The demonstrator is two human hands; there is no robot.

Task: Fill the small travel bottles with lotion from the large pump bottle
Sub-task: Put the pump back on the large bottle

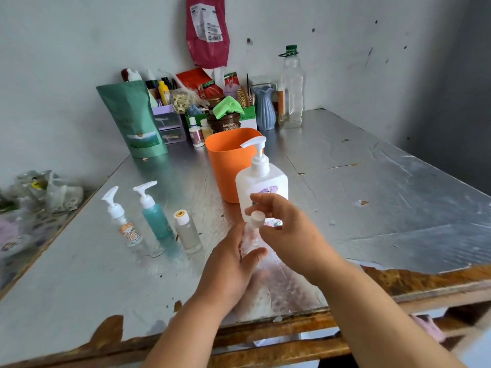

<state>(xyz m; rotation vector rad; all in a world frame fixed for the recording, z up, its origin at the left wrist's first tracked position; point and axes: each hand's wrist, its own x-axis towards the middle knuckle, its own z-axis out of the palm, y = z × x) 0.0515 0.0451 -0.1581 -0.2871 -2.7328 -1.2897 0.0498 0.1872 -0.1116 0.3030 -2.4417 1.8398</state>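
Note:
The large white pump bottle [261, 181] stands in the middle of the foil-covered table [372, 187]. Just in front of it my left hand [233, 264] grips a small clear travel bottle [249, 240] by its body. My right hand [289, 229] pinches that bottle's white cap [257, 218] at its top. To the left stand three more small bottles in a row: a clear pump bottle with a cartoon label [125, 221], a teal pump bottle [156, 216] and a clear bottle with a white open cap [187, 231].
An orange cup [225, 160] stands right behind the pump bottle. Along the back wall are a green pouch [135, 120], a purple drawer box, jars, a blue vase [264, 107] and a tall clear bottle [292, 88]. Plastic bags lie beyond the table's left edge.

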